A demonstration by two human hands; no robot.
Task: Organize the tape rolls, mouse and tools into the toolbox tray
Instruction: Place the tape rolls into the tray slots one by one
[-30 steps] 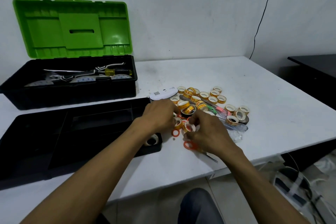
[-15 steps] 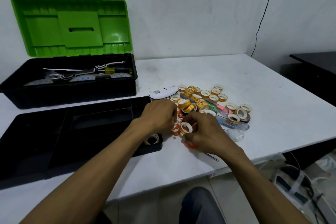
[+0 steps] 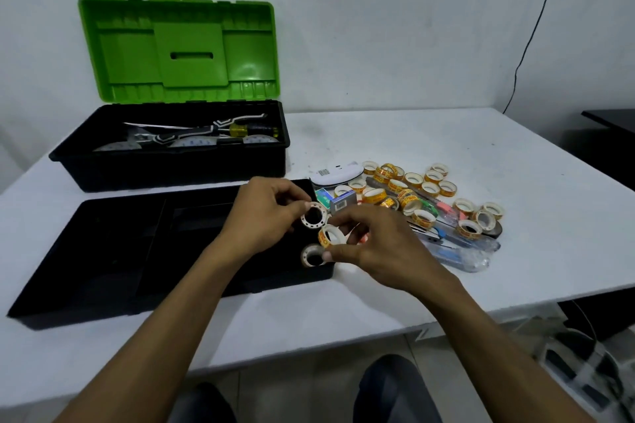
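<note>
— Well, starting with the left hand (image 3: 271,213): doing what?
— Curled over the right end of the black tray (image 3: 103,251), pinching a white tape roll (image 3: 313,215) by its rim, hole turned towards the camera.
— And the right hand (image 3: 378,244)?
— Just beside it, fingers bent round a yellow-printed roll (image 3: 329,236), held tilted on edge. Thumb tip touching or just above a third roll (image 3: 311,257) lying flat in the tray's rightmost compartment; hard to say which.
— Anything legible in that yellow print?
— Red lettering, too small and blurred to read. Same on the loose pile of rolls (image 3: 412,196), spread right of the tray towards the middle of the table (image 3: 446,148).
— Mouse?
— White mouse (image 3: 338,174), lying at the tray's back right corner, up against the pile. Small barcode sticker on it, digits unreadable.
— Other labels?
— Barcode on a small grey box (image 3: 342,203) just behind the hands, beside a green packet (image 3: 323,195). Print on both too fine to make out.
— Toolbox?
— Open toolbox (image 3: 171,165) towards the table's back left corner, directly behind the tray, green lid (image 3: 178,51) standing up. Yellow-handled screwdriver (image 3: 240,130) inside, among other tools.
— Near the front edge?
— Clear plastic bag (image 3: 474,251), right of the hands, partly under the pile.
</note>
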